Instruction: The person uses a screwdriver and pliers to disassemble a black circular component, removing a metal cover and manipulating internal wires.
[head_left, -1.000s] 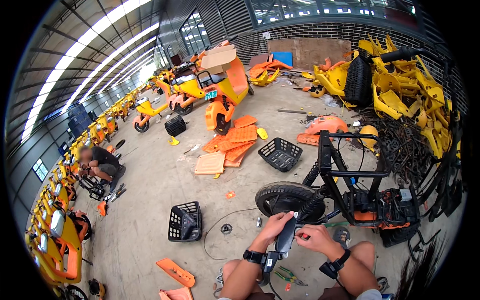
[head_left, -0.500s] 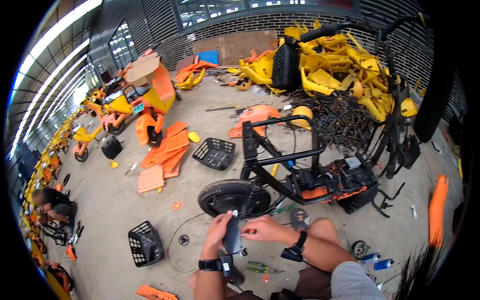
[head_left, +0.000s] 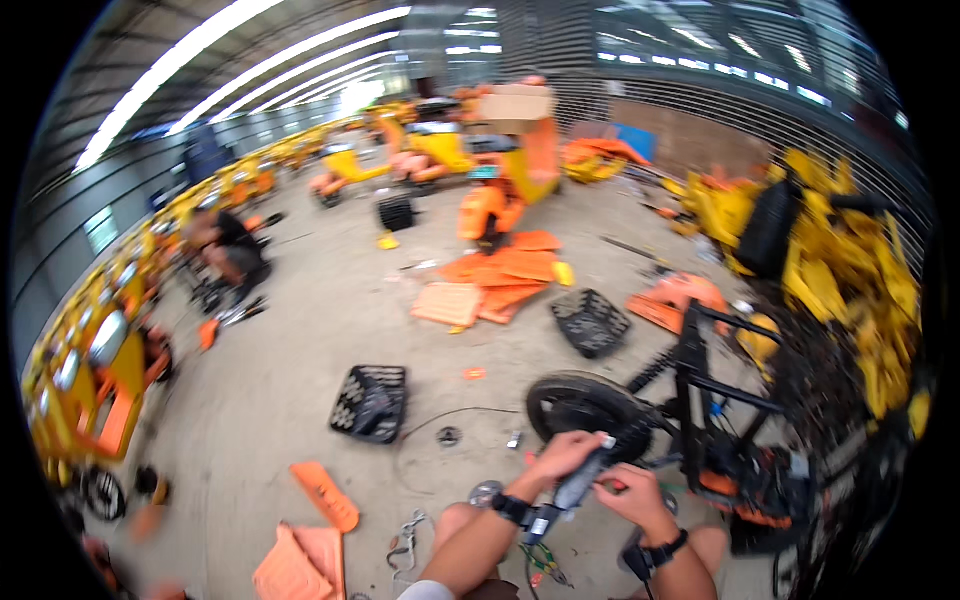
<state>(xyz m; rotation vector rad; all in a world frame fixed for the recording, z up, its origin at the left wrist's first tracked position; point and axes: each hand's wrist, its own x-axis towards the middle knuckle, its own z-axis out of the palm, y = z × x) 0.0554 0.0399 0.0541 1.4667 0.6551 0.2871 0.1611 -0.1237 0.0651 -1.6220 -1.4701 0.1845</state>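
In front of the stripped scooter frame (head_left: pixel 690 385), my left hand (head_left: pixel 566 454) is closed on the upper end of a flat, dark grey oblong part (head_left: pixel 577 487). My right hand (head_left: pixel 632 494) is curled close to its other side, with a small red-handled tool (head_left: pixel 617 486) in the fingers. That tool's tip is too blurred to make out. The scooter's rear wheel (head_left: pixel 560 405) stands just beyond both hands. On the floor below them lie green-handled pliers (head_left: pixel 547 566).
Black plastic baskets (head_left: pixel 368 405) and orange panels (head_left: pixel 490 280) lie about the floor. A thin cable (head_left: pixel 425 428) curves left of the wheel. Yellow body parts (head_left: pixel 850 290) are heaped at right. A person (head_left: pixel 225 250) crouches at left near a row of yellow scooters (head_left: pixel 110 370).
The view has swung left, so the scooter frame and my hands now appear farther right. Both hands keep hold of the dark part and the red-handled tool.
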